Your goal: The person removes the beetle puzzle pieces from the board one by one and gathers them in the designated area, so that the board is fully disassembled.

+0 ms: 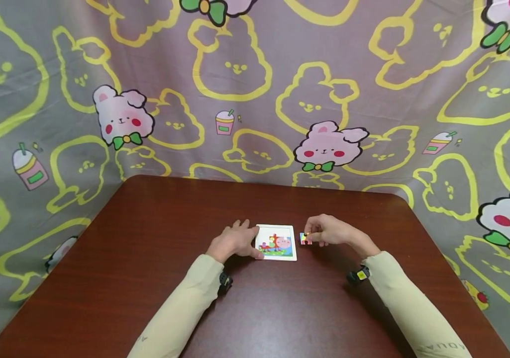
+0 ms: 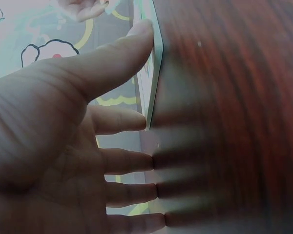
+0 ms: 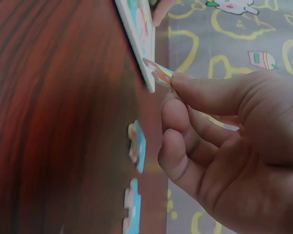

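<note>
A white-framed puzzle tray (image 1: 275, 258) holds a partly assembled picture of a pink pig-like figure. My left hand (image 1: 235, 240) lies at its left side, thumb on the frame's lower left corner and fingers spread straight. In the left wrist view the left hand (image 2: 49, 126) has its thumb over the tray edge (image 2: 157, 63), fingertips down on the table. Just right of the tray, my right hand (image 1: 331, 230) pinches a puzzle piece. The right wrist view shows the pinched piece (image 3: 158, 73) between thumb and fingers of the right hand (image 3: 224, 126), beside the tray's corner (image 3: 150, 85).
Two loose pieces lie on the table in the right wrist view, one nearer (image 3: 138, 146) and one lower (image 3: 132, 209). The brown table (image 1: 183, 209) reaches back to a patterned cloth (image 1: 255, 59) that hangs behind and at the sides.
</note>
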A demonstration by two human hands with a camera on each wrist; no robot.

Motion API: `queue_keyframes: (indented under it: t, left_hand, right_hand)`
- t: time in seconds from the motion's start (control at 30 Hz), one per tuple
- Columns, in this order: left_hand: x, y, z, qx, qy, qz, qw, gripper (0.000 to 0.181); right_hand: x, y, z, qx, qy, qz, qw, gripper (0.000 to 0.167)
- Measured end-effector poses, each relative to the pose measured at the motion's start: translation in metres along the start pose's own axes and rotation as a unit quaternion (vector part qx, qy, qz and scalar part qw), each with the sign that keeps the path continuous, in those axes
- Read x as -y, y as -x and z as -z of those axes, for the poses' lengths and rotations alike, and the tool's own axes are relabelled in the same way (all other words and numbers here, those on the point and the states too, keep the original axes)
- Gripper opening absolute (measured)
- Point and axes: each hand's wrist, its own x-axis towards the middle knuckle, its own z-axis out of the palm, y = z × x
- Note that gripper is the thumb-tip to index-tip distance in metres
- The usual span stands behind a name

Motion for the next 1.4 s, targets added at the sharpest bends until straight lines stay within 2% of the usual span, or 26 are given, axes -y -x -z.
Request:
queue_keyframes:
  t: [0.23, 0.53, 0.77, 0.93, 1.23, 1.4]
  left_hand:
    - [0.001, 0.000, -0.003, -0.007, -0.014, -0.007, 0.9999, 0.088]
    - [0.001, 0.003, -0.001, -0.006, -0.012, -0.007, 0.9999, 0.087]
    - [0.003, 0.003, -0.002, -0.008, -0.018, -0.008, 0.9998, 0.087]
    - [0.004, 0.004, -0.002, -0.011, -0.021, -0.009, 0.9997, 0.088]
    - [0.003, 0.005, -0.001, -0.007, -0.015, -0.008, 0.9998, 0.088]
    - [0.003, 0.007, 0.000, -0.008, -0.010, -0.006, 0.9999, 0.087]
  right_hand:
    - [-0.011, 0.014, -0.002, 0.033, -0.009, -0.010, 0.9994, 0.010]
    - [-0.015, 0.018, 0.000, 0.060, 0.000, -0.029, 0.9978, 0.011]
    - [-0.016, 0.017, -0.003, 0.048, -0.007, -0.057, 0.9972, 0.023]
    - [-0.009, 0.015, -0.004, 0.040, 0.015, -0.079, 0.9959, 0.027]
    - [-0.004, 0.015, -0.004, 0.048, 0.043, -0.092, 0.9937, 0.023]
    - [-0.003, 0.016, -0.004, 0.038, 0.052, -0.099, 0.9930, 0.023]
